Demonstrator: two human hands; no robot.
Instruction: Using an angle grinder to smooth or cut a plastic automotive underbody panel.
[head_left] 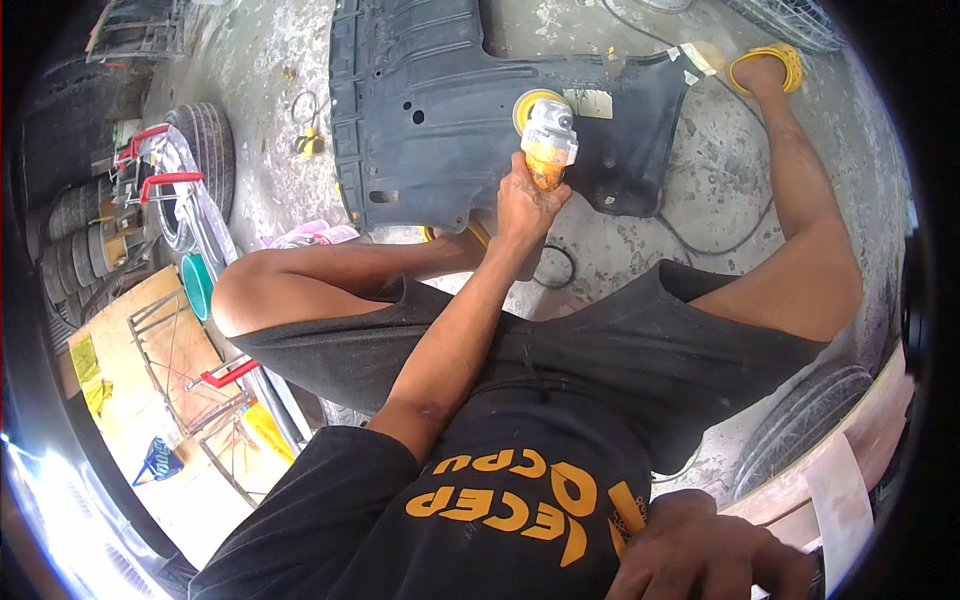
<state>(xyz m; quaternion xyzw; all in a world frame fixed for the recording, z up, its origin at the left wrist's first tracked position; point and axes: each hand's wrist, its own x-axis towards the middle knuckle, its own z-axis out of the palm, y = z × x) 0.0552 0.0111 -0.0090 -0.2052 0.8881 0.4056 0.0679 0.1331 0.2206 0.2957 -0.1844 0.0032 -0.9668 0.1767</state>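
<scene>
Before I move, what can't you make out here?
Head view, right hand: cut off by the lower edge; any grip unclear.
Head view, power tool: lower end partly hidden by the left hand.
Head view, dark panel: far end cut off by the upper edge; surface hidden under yellow pad.

A workshop, apparently for vehicles, with a worn, blotchy concrete floor (250,55). Tyres point to that: a large tyre (212,150) near the floor's left edge, a dark row of tyres (72,255) beyond it, and another tyre (800,425) near the floor's lower right corner. A moulded black panel (400,150) and a trailing cord (715,252) lie on the concrete, and a yellow-and-grey handheld power tool (548,145) is held over the panel.
</scene>
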